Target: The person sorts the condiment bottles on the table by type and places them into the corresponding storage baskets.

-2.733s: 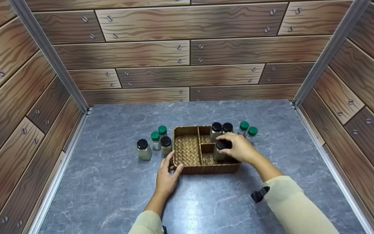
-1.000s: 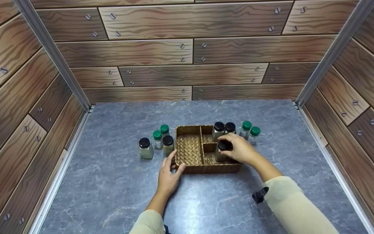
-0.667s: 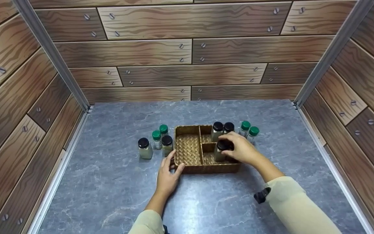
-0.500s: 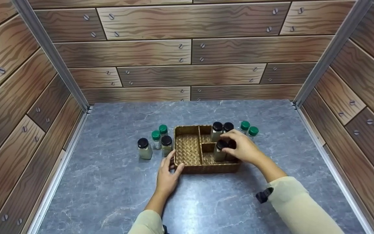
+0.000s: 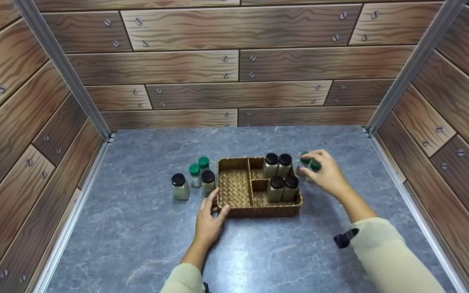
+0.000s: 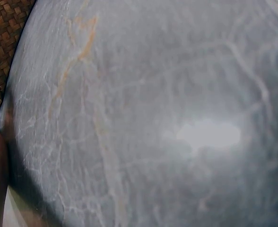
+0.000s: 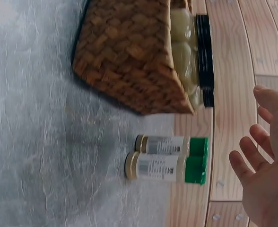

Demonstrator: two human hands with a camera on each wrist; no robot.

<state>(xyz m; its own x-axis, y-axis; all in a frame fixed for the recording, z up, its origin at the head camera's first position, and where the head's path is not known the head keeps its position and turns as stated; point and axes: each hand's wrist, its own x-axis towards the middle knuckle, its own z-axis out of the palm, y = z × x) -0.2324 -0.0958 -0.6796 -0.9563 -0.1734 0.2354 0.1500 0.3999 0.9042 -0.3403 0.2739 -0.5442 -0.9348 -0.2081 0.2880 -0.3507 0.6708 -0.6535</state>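
Observation:
A woven basket with three compartments stands on the marbled table. My left hand holds its near left corner, thumb at the front and fingers along the left side. Two black-capped spice jars stand upright in the near right compartment, and two more black-capped jars in the far right one; the left compartment is bare. Over two green-capped spice bottles right of the basket is my right hand, fingers spread and holding nothing. In the right wrist view, its fingertips are apart from the green caps.
Left of the basket stand two black-capped jars and two green-capped bottles. Wood-patterned panels enclose the grey table at the back and sides.
My right hand has let go of the black-capped jar in the near right compartment and moved right to above the green-capped bottles. The left hand stays at the basket's corner.

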